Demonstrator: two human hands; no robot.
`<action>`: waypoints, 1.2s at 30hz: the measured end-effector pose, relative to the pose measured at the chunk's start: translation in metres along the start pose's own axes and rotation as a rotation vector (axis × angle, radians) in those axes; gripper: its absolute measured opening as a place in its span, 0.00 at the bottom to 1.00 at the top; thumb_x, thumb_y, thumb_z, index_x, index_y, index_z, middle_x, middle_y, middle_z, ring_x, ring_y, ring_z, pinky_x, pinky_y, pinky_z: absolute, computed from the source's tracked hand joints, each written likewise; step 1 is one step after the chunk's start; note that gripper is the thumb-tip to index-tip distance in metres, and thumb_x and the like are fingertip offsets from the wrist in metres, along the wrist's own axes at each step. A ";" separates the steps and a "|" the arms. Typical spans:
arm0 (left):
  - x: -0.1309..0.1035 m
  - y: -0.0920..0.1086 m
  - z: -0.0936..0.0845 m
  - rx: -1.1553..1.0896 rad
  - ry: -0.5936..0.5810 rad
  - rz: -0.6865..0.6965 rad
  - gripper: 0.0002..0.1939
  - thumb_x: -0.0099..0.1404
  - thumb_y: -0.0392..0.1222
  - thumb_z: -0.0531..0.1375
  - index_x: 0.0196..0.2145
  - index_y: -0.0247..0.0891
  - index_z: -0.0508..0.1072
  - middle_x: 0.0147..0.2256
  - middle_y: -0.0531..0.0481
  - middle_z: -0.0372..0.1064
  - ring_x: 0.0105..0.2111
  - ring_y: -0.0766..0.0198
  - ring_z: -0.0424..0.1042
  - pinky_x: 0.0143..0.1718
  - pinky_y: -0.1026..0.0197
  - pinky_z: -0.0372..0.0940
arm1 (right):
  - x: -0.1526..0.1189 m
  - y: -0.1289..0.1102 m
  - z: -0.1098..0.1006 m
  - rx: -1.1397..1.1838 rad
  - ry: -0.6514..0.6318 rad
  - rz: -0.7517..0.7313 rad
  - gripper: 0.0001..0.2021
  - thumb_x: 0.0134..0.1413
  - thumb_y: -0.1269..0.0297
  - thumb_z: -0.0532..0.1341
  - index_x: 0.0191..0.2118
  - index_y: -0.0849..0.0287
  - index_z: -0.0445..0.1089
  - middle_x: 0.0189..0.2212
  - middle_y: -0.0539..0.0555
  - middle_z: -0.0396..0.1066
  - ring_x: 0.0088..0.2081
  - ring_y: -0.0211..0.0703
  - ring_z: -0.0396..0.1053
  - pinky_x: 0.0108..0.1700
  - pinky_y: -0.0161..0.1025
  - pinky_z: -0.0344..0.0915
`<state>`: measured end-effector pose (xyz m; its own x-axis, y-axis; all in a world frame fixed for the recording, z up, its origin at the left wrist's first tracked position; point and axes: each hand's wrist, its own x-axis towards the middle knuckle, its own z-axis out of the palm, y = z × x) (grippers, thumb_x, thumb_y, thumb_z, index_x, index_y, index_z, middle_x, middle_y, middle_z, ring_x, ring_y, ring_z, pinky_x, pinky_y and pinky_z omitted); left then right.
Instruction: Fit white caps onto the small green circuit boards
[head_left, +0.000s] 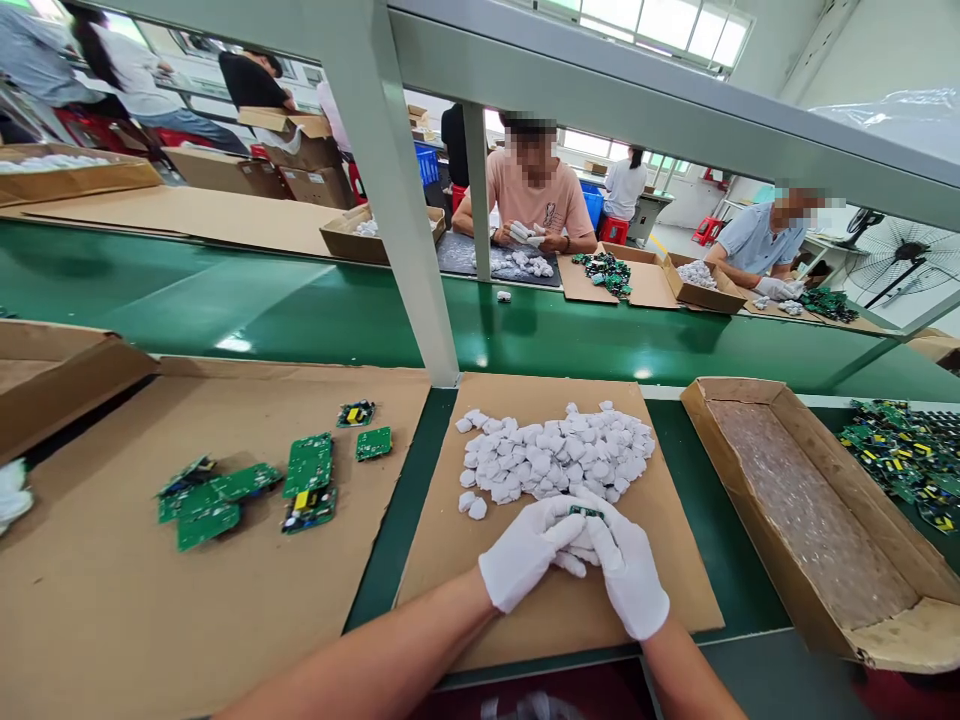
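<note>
Both my hands wear white gloves and meet over a cardboard sheet [450, 560]. Between their fingertips they hold a small green circuit board [586, 512]; only its upper edge shows. My left hand [529, 550] grips it from the left, and my right hand [626, 565] from the right with fingers bent over it. White material lies under the fingers, too covered to tell apart from the gloves. Just beyond my hands is a heap of small white pieces [555, 455]. Several green circuit boards [309, 465] lie on the larger cardboard sheet [300, 620] at the left.
An open cardboard box [810, 510] with clear plastic lining stands at the right, beside a pile of circuit boards [907, 450]. A metal post [409, 200] rises behind the cardboard. Across the green belt [330, 320], people sit handling white pieces.
</note>
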<state>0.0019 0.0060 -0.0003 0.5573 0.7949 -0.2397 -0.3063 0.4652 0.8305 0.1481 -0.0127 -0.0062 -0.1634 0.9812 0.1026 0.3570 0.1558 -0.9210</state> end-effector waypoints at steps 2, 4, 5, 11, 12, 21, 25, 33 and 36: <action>0.000 0.000 0.002 0.035 -0.022 0.005 0.19 0.55 0.51 0.62 0.40 0.34 0.70 0.30 0.46 0.71 0.29 0.64 0.72 0.27 0.65 0.66 | 0.000 0.003 0.001 -0.018 0.027 0.010 0.19 0.62 0.55 0.50 0.53 0.54 0.67 0.48 0.53 0.71 0.50 0.47 0.67 0.54 0.41 0.61; 0.000 0.000 0.003 0.082 0.005 0.032 0.20 0.53 0.49 0.64 0.40 0.34 0.71 0.30 0.47 0.70 0.28 0.65 0.71 0.25 0.68 0.64 | 0.000 0.006 0.002 0.004 0.037 0.008 0.20 0.62 0.55 0.49 0.54 0.55 0.66 0.46 0.53 0.72 0.48 0.47 0.68 0.51 0.40 0.64; 0.000 0.000 0.004 0.098 0.030 0.045 0.20 0.52 0.49 0.64 0.40 0.34 0.71 0.29 0.48 0.70 0.28 0.66 0.71 0.24 0.68 0.63 | 0.000 0.007 0.003 0.017 0.039 0.009 0.20 0.62 0.55 0.49 0.54 0.55 0.66 0.45 0.53 0.73 0.47 0.47 0.69 0.50 0.39 0.65; 0.002 0.001 -0.001 -0.033 -0.047 -0.035 0.23 0.56 0.52 0.61 0.44 0.35 0.70 0.35 0.42 0.72 0.32 0.62 0.74 0.29 0.65 0.66 | 0.003 0.008 0.006 0.085 0.068 0.032 0.20 0.62 0.53 0.50 0.52 0.56 0.68 0.46 0.54 0.72 0.48 0.47 0.68 0.52 0.42 0.63; 0.003 0.001 -0.002 -0.083 -0.074 -0.047 0.24 0.56 0.54 0.60 0.45 0.35 0.69 0.37 0.41 0.72 0.33 0.61 0.74 0.29 0.65 0.66 | 0.003 0.009 0.006 0.100 0.087 0.031 0.20 0.62 0.53 0.50 0.51 0.56 0.69 0.47 0.54 0.71 0.49 0.48 0.67 0.54 0.43 0.62; 0.002 0.002 -0.003 -0.145 -0.065 -0.027 0.17 0.57 0.49 0.61 0.41 0.35 0.71 0.34 0.44 0.71 0.31 0.65 0.71 0.34 0.61 0.67 | 0.000 0.006 0.006 -0.054 0.049 -0.003 0.22 0.58 0.54 0.55 0.55 0.57 0.64 0.44 0.55 0.73 0.47 0.46 0.69 0.49 0.38 0.66; 0.002 0.001 -0.002 -0.164 -0.016 -0.043 0.15 0.55 0.48 0.63 0.34 0.33 0.71 0.29 0.49 0.69 0.27 0.67 0.70 0.33 0.61 0.68 | 0.000 0.006 0.006 -0.137 0.062 -0.026 0.19 0.56 0.58 0.57 0.53 0.55 0.66 0.43 0.53 0.74 0.42 0.45 0.72 0.45 0.36 0.67; 0.000 0.004 0.000 -0.123 -0.019 -0.071 0.17 0.54 0.51 0.63 0.34 0.35 0.68 0.31 0.47 0.69 0.30 0.64 0.73 0.28 0.66 0.66 | 0.002 0.002 0.002 0.080 0.018 -0.002 0.19 0.61 0.52 0.50 0.50 0.54 0.69 0.47 0.52 0.72 0.51 0.48 0.66 0.53 0.41 0.62; -0.003 0.009 0.004 -0.053 -0.029 -0.065 0.17 0.55 0.49 0.63 0.38 0.35 0.68 0.35 0.46 0.69 0.35 0.62 0.73 0.29 0.67 0.66 | 0.003 0.004 0.001 0.220 0.031 0.017 0.23 0.62 0.49 0.46 0.49 0.56 0.70 0.47 0.54 0.72 0.50 0.49 0.67 0.52 0.44 0.63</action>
<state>0.0012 0.0064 0.0098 0.5996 0.7508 -0.2770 -0.3087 0.5364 0.7855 0.1485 -0.0096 -0.0101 -0.1298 0.9870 0.0949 0.1494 0.1141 -0.9822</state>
